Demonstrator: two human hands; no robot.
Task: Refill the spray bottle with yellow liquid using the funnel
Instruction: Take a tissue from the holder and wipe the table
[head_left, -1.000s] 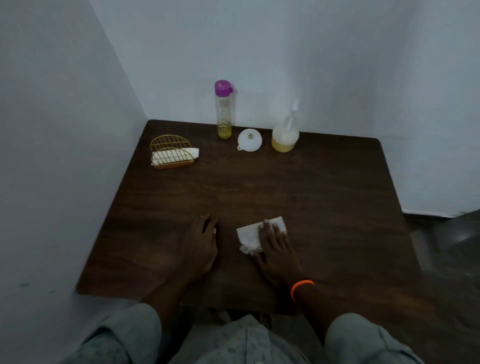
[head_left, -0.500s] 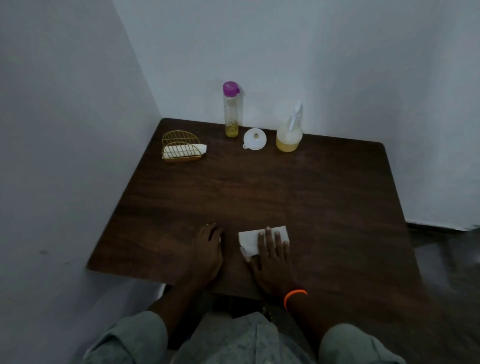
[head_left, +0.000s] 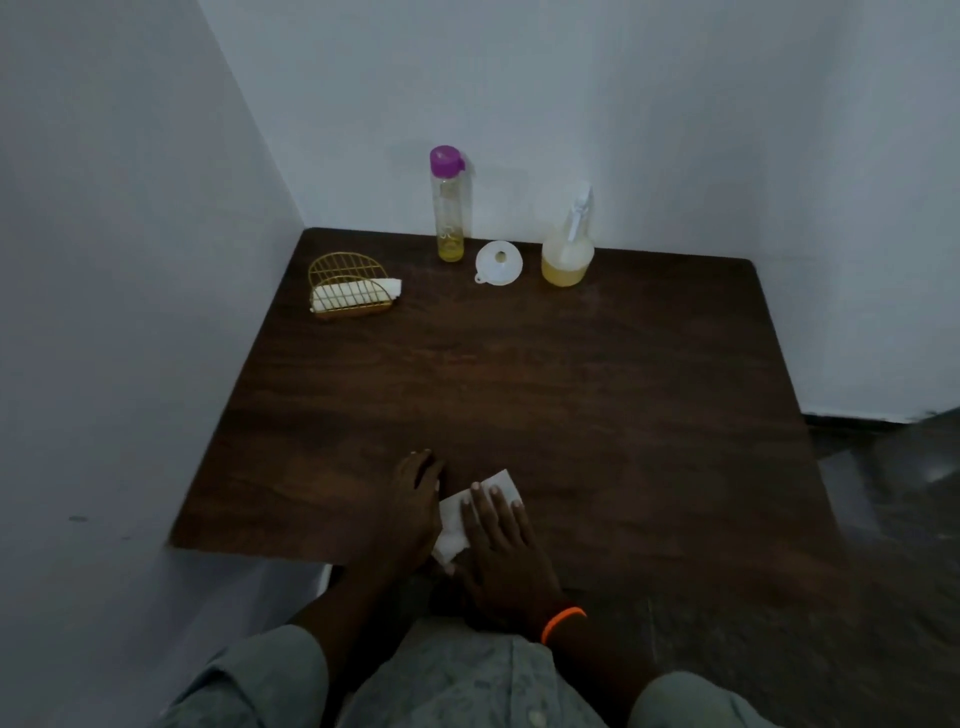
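Spray bottle (head_left: 567, 244) upright at table (head_left: 597, 395) back edge, yellow liquid low, white trigger on. Funnel (head_left: 500, 263) just left. Right hand (head_left: 501, 540) flat, open on tissue (head_left: 470, 514); left hand (head_left: 413, 499) open beside.

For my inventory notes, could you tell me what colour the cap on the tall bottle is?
Purple, or pinkish-purple; the cap shows clearly in the head view.

No text, label, brand or number could be read anywhere. The tall bottle (head_left: 450, 208) carried a faint pale marking on its clear wall, too small and blurred to make out. The spray bottle (head_left: 567, 249), the funnel (head_left: 498, 262) and the tissue (head_left: 470, 514) showed no print at all.
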